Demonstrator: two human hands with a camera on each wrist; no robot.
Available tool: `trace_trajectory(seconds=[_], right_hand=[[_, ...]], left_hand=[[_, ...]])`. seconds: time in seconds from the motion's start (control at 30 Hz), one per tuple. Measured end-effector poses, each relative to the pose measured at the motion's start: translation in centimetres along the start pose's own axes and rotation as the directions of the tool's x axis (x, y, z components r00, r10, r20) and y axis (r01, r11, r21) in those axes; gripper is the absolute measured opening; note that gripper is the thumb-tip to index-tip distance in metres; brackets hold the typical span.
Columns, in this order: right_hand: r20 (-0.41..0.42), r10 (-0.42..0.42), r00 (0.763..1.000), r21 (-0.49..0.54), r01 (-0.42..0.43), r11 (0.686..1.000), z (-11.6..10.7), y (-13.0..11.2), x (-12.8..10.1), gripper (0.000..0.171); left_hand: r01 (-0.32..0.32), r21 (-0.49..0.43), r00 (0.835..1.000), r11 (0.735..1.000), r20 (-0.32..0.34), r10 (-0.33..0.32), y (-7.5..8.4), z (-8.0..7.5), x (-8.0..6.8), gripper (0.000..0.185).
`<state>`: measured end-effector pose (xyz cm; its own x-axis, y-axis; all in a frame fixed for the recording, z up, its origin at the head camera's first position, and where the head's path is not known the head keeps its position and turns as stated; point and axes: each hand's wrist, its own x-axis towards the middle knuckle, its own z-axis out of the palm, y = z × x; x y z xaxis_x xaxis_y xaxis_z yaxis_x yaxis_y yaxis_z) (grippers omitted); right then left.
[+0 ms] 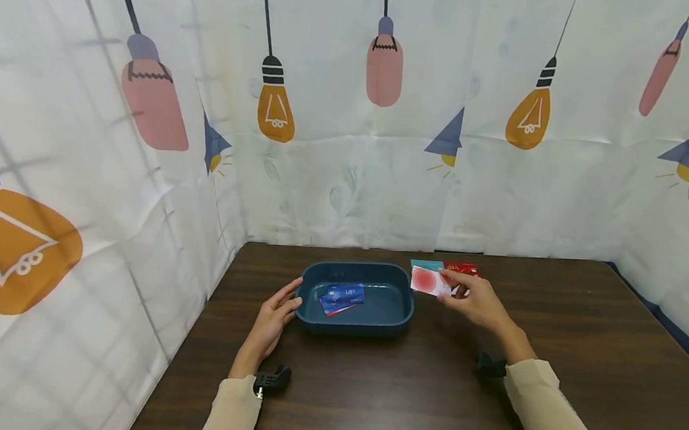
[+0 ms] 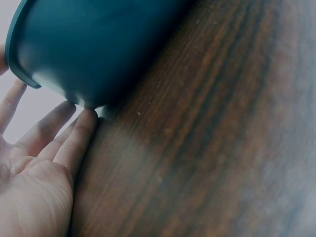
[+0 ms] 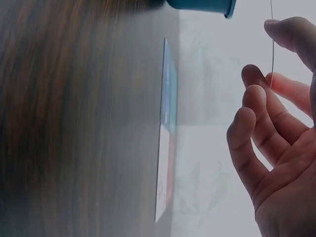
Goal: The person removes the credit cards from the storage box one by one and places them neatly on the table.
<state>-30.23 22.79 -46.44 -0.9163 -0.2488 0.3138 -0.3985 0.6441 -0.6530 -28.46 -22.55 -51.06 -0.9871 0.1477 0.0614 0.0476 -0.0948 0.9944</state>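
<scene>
A dark teal rectangular basin (image 1: 352,329) stands on the table, with blue cards (image 1: 346,293) lying overlapped inside it; one reads VIP. My left hand (image 1: 269,329) rests its extended fingertips against the basin's left side, which the left wrist view shows close up. Just past the basin's right end, my right hand (image 1: 482,305) pinches a white card with a pink-red round patch (image 1: 426,281) by its right edge, above the table. Edge-on in the right wrist view, that card (image 3: 272,57) looks like a thin line between thumb and finger.
Behind the pinched card, a teal card (image 1: 425,264) and a red card (image 1: 463,267) lie side by side on the brown wooden table (image 1: 367,392), partly covered from view. A white curtain printed with lamps (image 1: 346,188) hangs along the table's back and left.
</scene>
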Motion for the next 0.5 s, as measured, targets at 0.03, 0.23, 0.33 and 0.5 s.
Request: trace_trajectory(seconds=[0.03, 0.23, 0.33, 0.5], right_hand=[[0.002, 0.003, 1.0, -0.008, -0.003, 1.0, -0.1, 0.1, 0.0, 0.056], [0.032, 0.015, 0.999, -0.041, -0.014, 0.999, -0.6, 0.7, 0.0, 0.057], [0.036, 0.018, 0.999, -0.045, -0.016, 0.999, -0.6, 0.8, 0.0, 0.056], [0.03, 0.026, 0.999, -0.057, -0.024, 0.998, -0.7, 1.2, -0.1, 0.055]], left_hand=[[-0.002, 0.006, 1.0, 1.0, 0.001, 0.002, 0.0, 0.0, 0.0, 0.052], [0.006, 0.031, 1.0, 1.0, -0.011, -0.006, 0.0, -0.1, 0.1, 0.051], [0.011, 0.027, 1.0, 1.0, -0.013, -0.011, 0.1, -0.2, 0.0, 0.051], [0.015, 0.023, 1.0, 1.0, -0.006, -0.015, -0.1, -0.1, 0.2, 0.051]])
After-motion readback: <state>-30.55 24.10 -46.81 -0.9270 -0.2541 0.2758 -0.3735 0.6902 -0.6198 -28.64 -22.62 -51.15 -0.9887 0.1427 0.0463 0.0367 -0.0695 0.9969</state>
